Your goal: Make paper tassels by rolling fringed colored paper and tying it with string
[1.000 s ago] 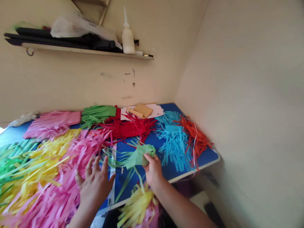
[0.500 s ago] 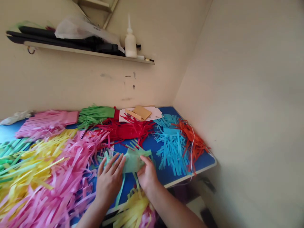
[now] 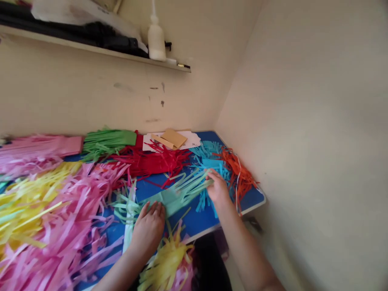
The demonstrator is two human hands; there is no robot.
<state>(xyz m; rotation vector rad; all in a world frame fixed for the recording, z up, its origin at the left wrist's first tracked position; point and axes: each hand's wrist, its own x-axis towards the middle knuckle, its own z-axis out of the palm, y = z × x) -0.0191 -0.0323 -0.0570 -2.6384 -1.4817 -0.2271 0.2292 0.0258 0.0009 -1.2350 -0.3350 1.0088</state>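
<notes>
A mint-green fringed tissue paper (image 3: 169,199) lies across the front of the blue table, its plain band in the middle and cut strips at both ends. My left hand (image 3: 151,221) rests flat on the band's left part, fingers lowered onto it. At the other end, my right hand (image 3: 217,188) pinches the tips of the strips, which stretch out fairly straight between the hands. Just behind the right hand is a light-blue fringe bundle (image 3: 214,163), partly covered by it.
Pink fringe (image 3: 72,218) and yellow fringe (image 3: 21,206) spread over the left side. Green (image 3: 112,139), red (image 3: 151,162) and orange (image 3: 239,173) bundles sit farther back. Cardboard pieces (image 3: 174,138) lie on white paper. A yellow fringe (image 3: 163,258) hangs at the front edge. Above, a shelf holds a white bottle (image 3: 157,42).
My right hand has moved right and slightly up, drawing the mint-green strips out to the right. My left hand has shifted slightly down and right on the paper. The view has tilted downward.
</notes>
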